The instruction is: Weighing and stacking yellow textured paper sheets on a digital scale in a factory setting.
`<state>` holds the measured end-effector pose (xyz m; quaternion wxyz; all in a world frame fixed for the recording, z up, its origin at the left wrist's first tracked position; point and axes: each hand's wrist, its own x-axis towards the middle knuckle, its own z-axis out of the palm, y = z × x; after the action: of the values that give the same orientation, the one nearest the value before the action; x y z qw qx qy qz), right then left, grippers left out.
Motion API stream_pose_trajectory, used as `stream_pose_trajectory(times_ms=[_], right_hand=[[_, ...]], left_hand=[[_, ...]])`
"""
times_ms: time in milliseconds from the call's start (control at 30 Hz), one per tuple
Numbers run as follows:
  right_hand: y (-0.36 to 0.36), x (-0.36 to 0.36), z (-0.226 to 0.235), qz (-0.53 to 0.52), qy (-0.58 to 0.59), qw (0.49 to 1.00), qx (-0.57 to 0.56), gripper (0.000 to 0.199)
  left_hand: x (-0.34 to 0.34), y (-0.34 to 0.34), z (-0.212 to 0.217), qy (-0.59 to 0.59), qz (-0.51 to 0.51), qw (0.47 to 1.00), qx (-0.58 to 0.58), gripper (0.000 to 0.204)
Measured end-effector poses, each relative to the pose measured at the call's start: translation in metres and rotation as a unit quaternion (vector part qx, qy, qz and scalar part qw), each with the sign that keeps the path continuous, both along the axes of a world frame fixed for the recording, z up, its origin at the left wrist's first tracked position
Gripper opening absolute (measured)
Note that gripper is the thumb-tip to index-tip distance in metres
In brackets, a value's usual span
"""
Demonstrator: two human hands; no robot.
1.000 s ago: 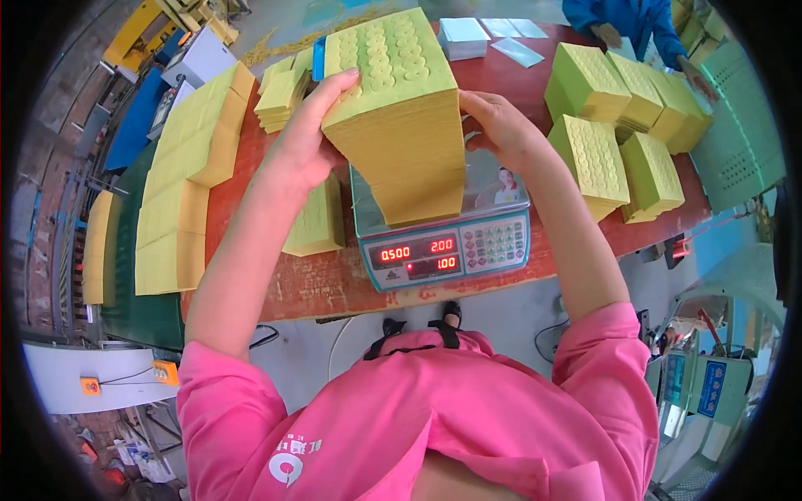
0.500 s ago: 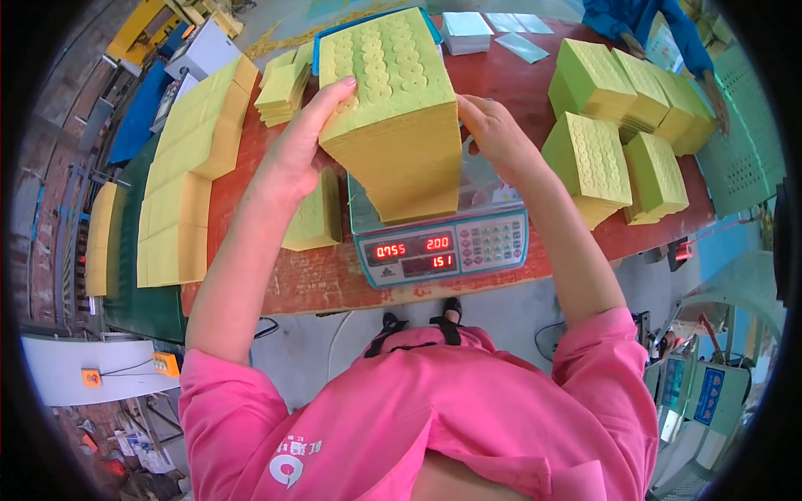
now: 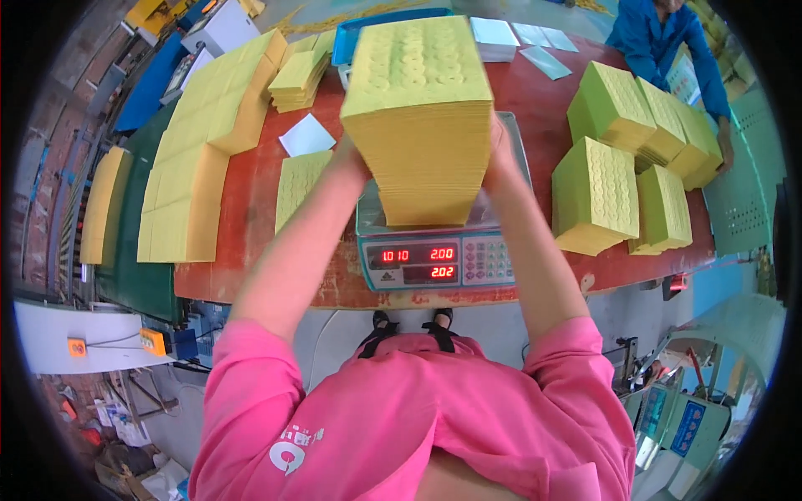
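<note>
A tall stack of yellow embossed paper sheets (image 3: pixel 422 142) stands upright on the pan of a digital scale (image 3: pixel 418 260) with lit red digits. My left hand (image 3: pixel 354 160) presses against the left side of the stack, its fingers mostly hidden behind the paper. From the right side my right hand (image 3: pixel 499 152) holds the same stack, fingers also largely out of sight. Beside the scale, partly behind my left forearm, sits a lower pile of yellow sheets (image 3: pixel 299 185). A white paper or packet (image 3: pixel 307 135) lies just beyond that pile.
Yellow blocks of paper (image 3: pixel 188 159) line the red table's (image 3: pixel 334 288) left side. More stacks (image 3: pixel 595 196) stand at the right, near a person in blue sleeves (image 3: pixel 706 71). Behind are a blue tray (image 3: pixel 344 46), a small pile (image 3: pixel 299 79) and white packets (image 3: pixel 493 37).
Both my hands have moved from the top edges of the stack down along its sides. The scale's reading has risen. A white paper beside my left arm has come into view.
</note>
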<state>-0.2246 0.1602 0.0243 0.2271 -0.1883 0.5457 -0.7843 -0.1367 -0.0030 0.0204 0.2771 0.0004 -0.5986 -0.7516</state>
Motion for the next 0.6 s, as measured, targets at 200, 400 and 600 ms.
stream_pose_trajectory(times_ms=[200, 400, 600], right_hand=[[0.001, 0.008, 0.008, 0.047, -0.070, 0.996, -0.023, 0.064], [0.031, -0.010, -0.022, -0.027, -0.040, 0.999, 0.022, 0.064], [0.108, 0.058, -0.015, -0.066, 0.034, 0.997, -0.024, 0.061]], left_hand=[[0.001, -0.008, -0.016, -0.020, -0.063, 0.997, 0.050, 0.049], [0.042, -0.015, 0.000, -0.071, 0.061, 0.973, 0.211, 0.061], [0.154, 0.037, -0.006, -0.087, 0.148, 0.954, 0.246, 0.063]])
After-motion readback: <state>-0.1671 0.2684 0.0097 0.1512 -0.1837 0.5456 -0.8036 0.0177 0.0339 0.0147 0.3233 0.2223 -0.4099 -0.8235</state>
